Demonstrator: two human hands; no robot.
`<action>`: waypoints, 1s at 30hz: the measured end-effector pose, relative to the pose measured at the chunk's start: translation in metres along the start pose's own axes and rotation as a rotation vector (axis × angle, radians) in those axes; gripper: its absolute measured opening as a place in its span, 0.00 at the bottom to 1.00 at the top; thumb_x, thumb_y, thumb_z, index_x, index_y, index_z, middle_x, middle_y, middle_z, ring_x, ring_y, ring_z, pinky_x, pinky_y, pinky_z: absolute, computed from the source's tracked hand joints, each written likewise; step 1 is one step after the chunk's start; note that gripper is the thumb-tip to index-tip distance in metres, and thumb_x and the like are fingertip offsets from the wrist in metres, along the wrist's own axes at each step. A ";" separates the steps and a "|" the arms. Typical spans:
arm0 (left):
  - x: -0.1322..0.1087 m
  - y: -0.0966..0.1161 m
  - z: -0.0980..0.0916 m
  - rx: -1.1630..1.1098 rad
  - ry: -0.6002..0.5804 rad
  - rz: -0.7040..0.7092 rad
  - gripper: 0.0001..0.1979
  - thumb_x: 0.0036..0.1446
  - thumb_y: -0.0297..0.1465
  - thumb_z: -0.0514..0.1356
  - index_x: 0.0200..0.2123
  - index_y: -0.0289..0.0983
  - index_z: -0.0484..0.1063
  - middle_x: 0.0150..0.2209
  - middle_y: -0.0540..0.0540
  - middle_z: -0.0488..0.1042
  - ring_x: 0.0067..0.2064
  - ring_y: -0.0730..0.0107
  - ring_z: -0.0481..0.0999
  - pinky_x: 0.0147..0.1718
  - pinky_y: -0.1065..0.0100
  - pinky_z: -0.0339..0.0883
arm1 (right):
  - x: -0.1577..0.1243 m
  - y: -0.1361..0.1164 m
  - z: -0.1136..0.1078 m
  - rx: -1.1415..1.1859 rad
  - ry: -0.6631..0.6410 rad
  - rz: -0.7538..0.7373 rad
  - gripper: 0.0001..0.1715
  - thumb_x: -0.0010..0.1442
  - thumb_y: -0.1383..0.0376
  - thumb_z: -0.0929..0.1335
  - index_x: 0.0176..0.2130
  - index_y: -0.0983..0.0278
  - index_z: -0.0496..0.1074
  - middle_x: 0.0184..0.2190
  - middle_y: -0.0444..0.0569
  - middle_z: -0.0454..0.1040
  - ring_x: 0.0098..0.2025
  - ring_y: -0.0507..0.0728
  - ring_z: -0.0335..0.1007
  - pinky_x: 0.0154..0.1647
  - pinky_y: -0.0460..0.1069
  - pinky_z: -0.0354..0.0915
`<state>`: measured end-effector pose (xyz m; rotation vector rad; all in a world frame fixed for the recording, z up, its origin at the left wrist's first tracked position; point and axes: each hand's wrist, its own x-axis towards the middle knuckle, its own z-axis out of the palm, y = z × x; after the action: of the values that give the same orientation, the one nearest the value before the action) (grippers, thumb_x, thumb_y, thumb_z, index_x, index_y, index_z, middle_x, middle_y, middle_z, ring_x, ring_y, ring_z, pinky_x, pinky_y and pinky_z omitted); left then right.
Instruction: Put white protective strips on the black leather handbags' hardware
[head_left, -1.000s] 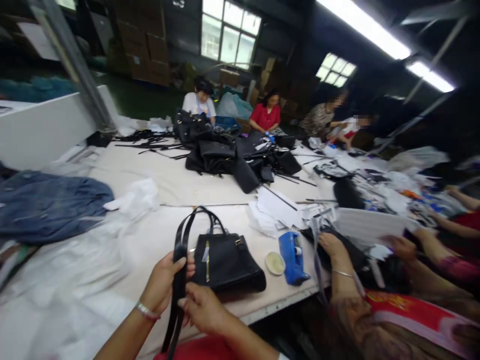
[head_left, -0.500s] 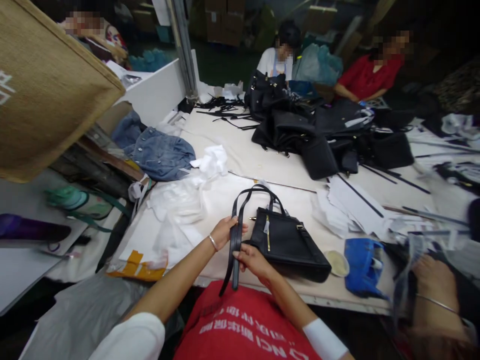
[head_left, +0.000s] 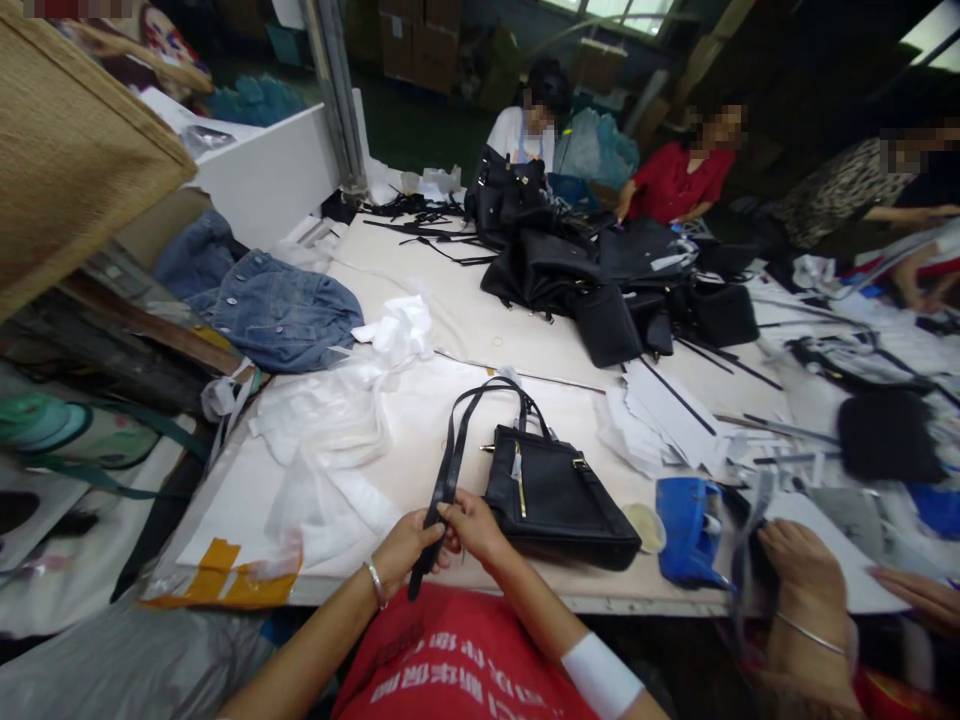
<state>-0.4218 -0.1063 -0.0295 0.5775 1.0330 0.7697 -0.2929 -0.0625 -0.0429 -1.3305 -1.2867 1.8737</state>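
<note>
A black handbag [head_left: 566, 500] with gold zips lies on the table just right of my hands. Its long black strap [head_left: 450, 455] loops up from the top and comes down to me, the tail hanging toward the table's edge. Wrapped round the strap's lower part is my left hand [head_left: 409, 545], a bangle at its wrist. My right hand [head_left: 472, 525] pinches the same strap a little higher, touching close beside the left. The fingertips partly hide the strap between them.
Black bags [head_left: 555, 265] are heaped across the table. A denim jacket [head_left: 277, 305] and white wrapping [head_left: 337, 420] lie left. Right of the handbag are a round tub [head_left: 643, 527], a blue container [head_left: 686, 530] and a co-worker's hand [head_left: 802, 560]. Other people sit beyond.
My left hand has slid down the strap toward its end, and both hands are now close together. The view has turned rightward, showing more of the people on that side.
</note>
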 end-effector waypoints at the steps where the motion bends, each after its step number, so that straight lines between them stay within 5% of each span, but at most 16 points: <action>1: 0.002 -0.001 -0.003 0.010 -0.003 0.013 0.17 0.49 0.41 0.62 0.35 0.33 0.68 0.28 0.43 0.75 0.21 0.73 0.72 0.19 0.73 0.62 | -0.001 -0.005 -0.002 -0.039 -0.012 0.006 0.17 0.54 0.53 0.66 0.33 0.64 0.66 0.14 0.36 0.60 0.14 0.46 0.54 0.16 0.43 0.54; 3: 0.005 -0.002 -0.009 0.020 0.008 0.044 0.17 0.49 0.40 0.62 0.37 0.33 0.68 0.25 0.44 0.75 0.21 0.73 0.72 0.18 0.74 0.61 | -0.007 -0.019 -0.013 -0.214 -0.005 -0.035 0.16 0.56 0.54 0.64 0.35 0.64 0.67 0.17 0.39 0.65 0.18 0.49 0.61 0.21 0.45 0.59; 6: 0.011 -0.004 -0.019 0.035 0.112 0.072 0.19 0.49 0.39 0.62 0.39 0.33 0.66 0.25 0.45 0.76 0.22 0.72 0.73 0.20 0.73 0.62 | -0.029 -0.042 -0.043 -0.659 0.177 -0.272 0.15 0.61 0.58 0.61 0.43 0.63 0.68 0.32 0.49 0.74 0.35 0.56 0.69 0.38 0.52 0.64; 8: 0.019 -0.006 -0.024 0.052 0.172 0.066 0.18 0.49 0.38 0.62 0.39 0.33 0.65 0.25 0.45 0.75 0.22 0.71 0.73 0.20 0.72 0.63 | -0.047 -0.050 -0.067 -0.930 0.308 -0.419 0.16 0.62 0.60 0.61 0.49 0.61 0.66 0.43 0.53 0.72 0.47 0.61 0.66 0.48 0.56 0.61; 11: 0.036 -0.010 -0.025 0.078 0.235 0.015 0.13 0.50 0.35 0.61 0.35 0.33 0.64 0.24 0.45 0.75 0.22 0.69 0.74 0.21 0.70 0.64 | -0.069 -0.040 -0.097 -1.151 0.298 -0.449 0.14 0.62 0.62 0.60 0.47 0.60 0.67 0.46 0.53 0.70 0.49 0.61 0.63 0.49 0.56 0.60; 18: 0.068 -0.019 -0.020 0.104 0.458 0.012 0.10 0.48 0.28 0.61 0.34 0.36 0.62 0.20 0.51 0.70 0.19 0.72 0.71 0.18 0.73 0.61 | -0.085 -0.011 -0.113 -1.196 0.233 -0.397 0.09 0.61 0.60 0.62 0.40 0.59 0.68 0.41 0.50 0.68 0.42 0.59 0.65 0.42 0.53 0.62; 25: 0.072 -0.020 -0.022 0.067 0.577 0.106 0.25 0.49 0.25 0.58 0.52 0.43 0.59 0.23 0.55 0.67 0.18 0.78 0.67 0.16 0.77 0.55 | -0.078 -0.019 -0.113 -1.199 0.251 -0.394 0.10 0.61 0.57 0.63 0.40 0.59 0.68 0.39 0.49 0.68 0.41 0.60 0.64 0.42 0.54 0.62; 30: 0.068 -0.021 -0.036 0.190 0.586 0.193 0.16 0.46 0.24 0.57 0.41 0.40 0.67 0.32 0.50 0.71 0.25 0.73 0.72 0.22 0.73 0.61 | -0.077 -0.021 -0.113 -1.196 0.272 -0.410 0.12 0.61 0.56 0.62 0.40 0.60 0.68 0.38 0.50 0.67 0.40 0.59 0.64 0.41 0.53 0.61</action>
<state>-0.4280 -0.0625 -0.0963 0.6359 1.6193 1.0511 -0.1614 -0.0703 0.0008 -1.5407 -2.4044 0.5146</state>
